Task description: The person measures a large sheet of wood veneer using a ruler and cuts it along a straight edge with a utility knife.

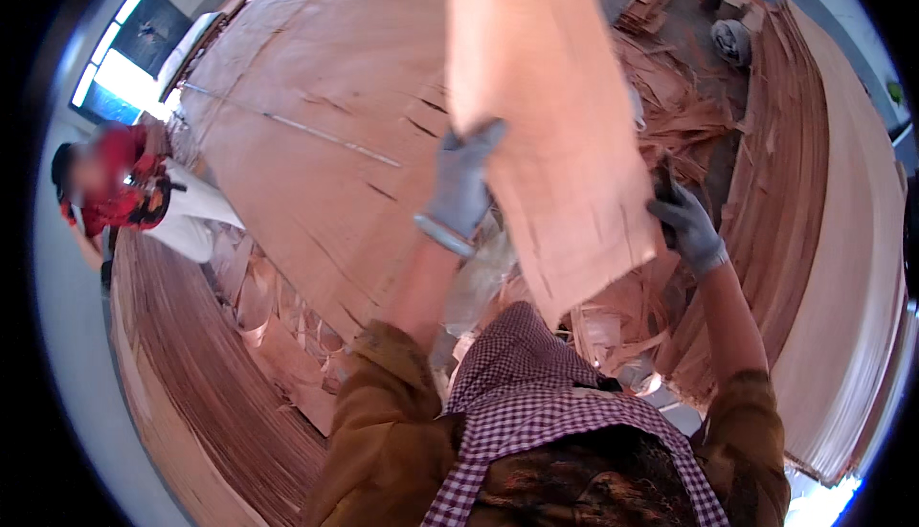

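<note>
A long, pale strip of wood veneer [550, 115] stands raised in front of me, its upper part running out of the top of the view. My left hand [461, 178], in a grey glove, grips the strip's left edge, with the thumb over its face. Just off the strip's lower right edge is my right hand [689, 225], also gloved, its dark-coated fingers apart and nothing seen in them. Beneath the strip, a wide veneer sheet [316, 77] with several dark splits lies flat over the work surface.
Tall stacks of veneer rise at the right [795, 144] and lower left [191, 355]. Torn veneer scraps [680, 96] litter the space beside the right stack. A thin pale rod [325, 134] rests on the wide sheet. Another person [124, 182] in red stands at the left.
</note>
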A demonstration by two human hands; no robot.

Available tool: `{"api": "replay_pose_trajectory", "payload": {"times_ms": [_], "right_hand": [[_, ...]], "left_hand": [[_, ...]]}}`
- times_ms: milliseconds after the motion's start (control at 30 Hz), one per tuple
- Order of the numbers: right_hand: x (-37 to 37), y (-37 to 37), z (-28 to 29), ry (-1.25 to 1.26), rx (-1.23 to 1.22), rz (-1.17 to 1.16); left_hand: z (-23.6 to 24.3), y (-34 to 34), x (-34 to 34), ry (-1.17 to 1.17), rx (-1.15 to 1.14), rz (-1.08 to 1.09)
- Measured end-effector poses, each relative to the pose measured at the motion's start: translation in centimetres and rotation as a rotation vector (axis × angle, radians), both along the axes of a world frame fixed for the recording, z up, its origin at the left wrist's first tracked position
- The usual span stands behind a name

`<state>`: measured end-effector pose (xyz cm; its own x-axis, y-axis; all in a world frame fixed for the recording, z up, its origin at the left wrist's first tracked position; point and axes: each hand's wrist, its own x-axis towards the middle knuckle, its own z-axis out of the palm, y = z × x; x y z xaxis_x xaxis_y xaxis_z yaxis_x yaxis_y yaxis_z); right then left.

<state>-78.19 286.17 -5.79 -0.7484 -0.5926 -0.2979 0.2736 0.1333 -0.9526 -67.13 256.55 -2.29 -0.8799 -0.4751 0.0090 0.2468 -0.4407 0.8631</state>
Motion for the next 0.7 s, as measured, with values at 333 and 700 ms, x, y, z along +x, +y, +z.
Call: {"api": "replay_pose_trajectory", "payload": {"times_ms": [333, 700], "right_hand": [[-15.8, -16.1, -3.6, 0.264, -0.092, 0.278], [-21.1, -28.1, -3.7, 0.009, 0.228, 0.472]], "left_hand": [[-5.5, -15.4, -4.9, 0.106, -0.121, 0.193], [-12.7, -25.8, -7.9, -0.249, 0.179, 0.522]]}}
